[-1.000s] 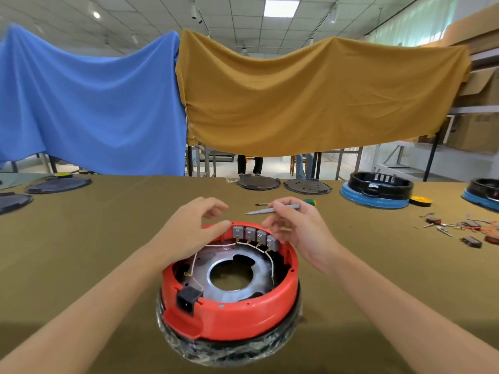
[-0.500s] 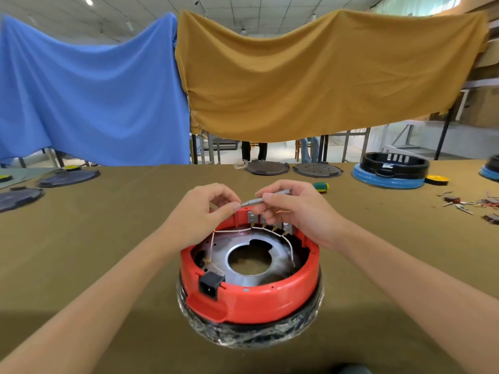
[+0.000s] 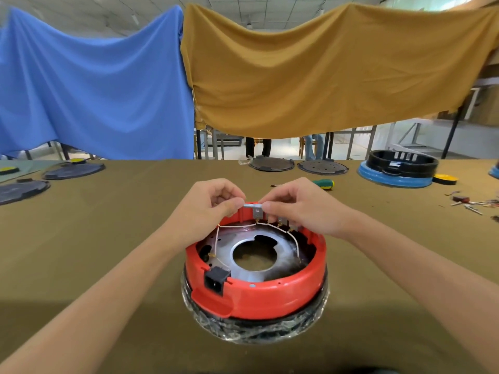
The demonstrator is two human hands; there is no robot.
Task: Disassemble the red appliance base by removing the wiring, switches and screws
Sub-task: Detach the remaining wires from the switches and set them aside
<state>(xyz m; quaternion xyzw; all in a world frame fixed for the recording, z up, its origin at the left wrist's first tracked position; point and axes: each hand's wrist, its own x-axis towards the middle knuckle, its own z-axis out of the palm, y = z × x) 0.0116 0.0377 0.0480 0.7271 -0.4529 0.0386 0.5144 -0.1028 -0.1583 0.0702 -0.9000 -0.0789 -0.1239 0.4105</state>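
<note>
The red appliance base (image 3: 259, 292) sits open side up on a black, plastic-wrapped ring in the middle of the table. A black power socket (image 3: 215, 280) is set in its near rim. Grey switches (image 3: 280, 220) line the far inner rim, joined by white wires (image 3: 235, 226) that run down to the metal plate. Above the leftmost switch, my left hand (image 3: 208, 209) and my right hand (image 3: 299, 206) both pinch a thin grey screwdriver (image 3: 249, 205). Only a short piece of it shows between the fingertips.
A green-handled screwdriver (image 3: 324, 183) lies just behind my right hand. Two black discs (image 3: 271, 164) lie at the far edge, and a black-and-blue base (image 3: 399, 168) stands at the right. Loose removed parts (image 3: 464, 201) lie at the right, dark lids (image 3: 73, 170) at the left.
My hands have come together over the far rim. The left hand left the rim and took hold of the screwdriver's tip end. The view has moved closer and lower.
</note>
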